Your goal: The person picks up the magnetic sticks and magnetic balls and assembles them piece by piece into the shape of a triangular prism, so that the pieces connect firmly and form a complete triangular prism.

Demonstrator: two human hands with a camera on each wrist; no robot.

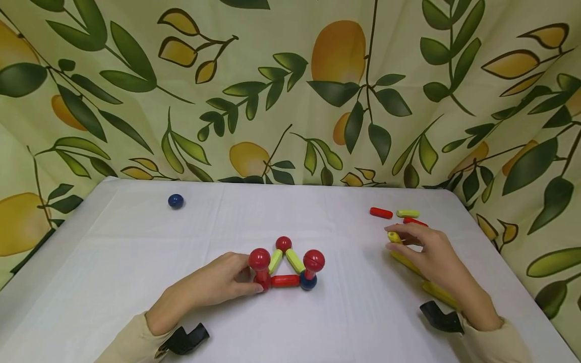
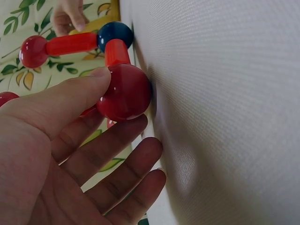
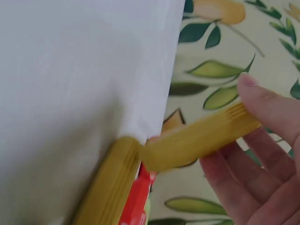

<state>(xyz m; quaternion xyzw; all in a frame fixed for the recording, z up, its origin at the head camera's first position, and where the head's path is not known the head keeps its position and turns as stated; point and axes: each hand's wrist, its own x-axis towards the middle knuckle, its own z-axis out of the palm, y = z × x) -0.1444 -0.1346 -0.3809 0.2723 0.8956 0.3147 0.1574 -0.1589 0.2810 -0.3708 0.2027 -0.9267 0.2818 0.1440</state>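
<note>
Four red balls, two blue balls, about nine sticks, two hands.

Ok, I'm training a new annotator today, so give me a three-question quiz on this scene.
1. True or false: the left hand touches the structure.
2. What does the right hand pinch? A) blue ball B) yellow rod C) red rod
3. Fill in: the lone blue ball lies at the table's far ____ side.

Key: 1 true, fingers at a red ball. 2 B, the yellow rod. 3 left.
</note>
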